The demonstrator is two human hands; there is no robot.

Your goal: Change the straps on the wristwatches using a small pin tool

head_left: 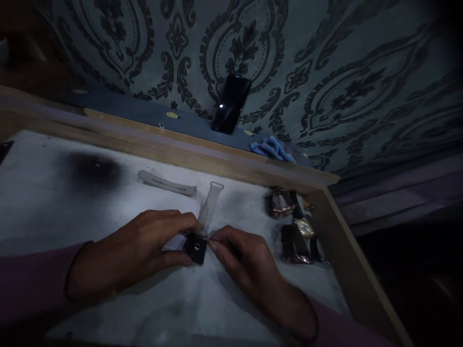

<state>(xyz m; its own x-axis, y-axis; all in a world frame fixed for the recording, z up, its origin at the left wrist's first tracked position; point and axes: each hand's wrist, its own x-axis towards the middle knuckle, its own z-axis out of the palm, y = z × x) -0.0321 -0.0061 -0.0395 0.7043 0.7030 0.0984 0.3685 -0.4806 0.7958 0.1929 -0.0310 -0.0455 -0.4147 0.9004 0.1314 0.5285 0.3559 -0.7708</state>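
Note:
Between the thumb and fingers of my left hand [144, 246] is a dark rectangular watch case [196, 249], held low over the white surface. A pale strap piece with a buckle loop [210, 205] runs away from the case's far end. My right hand [249, 265] pinches at the case's upper right corner, thumb and forefinger pressed together; whatever small thing may be between them cannot be made out. Beyond my left hand lies a separate pale strap piece with a row of holes [168, 184].
Several wristwatches [304, 227] stand at the right, by the wooden side wall [356, 262]. A black phone [232, 103] leans against the patterned wall on the ledge behind. A blue cloth [273, 148] lies to its right. Wooden edging [173, 147] borders the white surface [144, 308].

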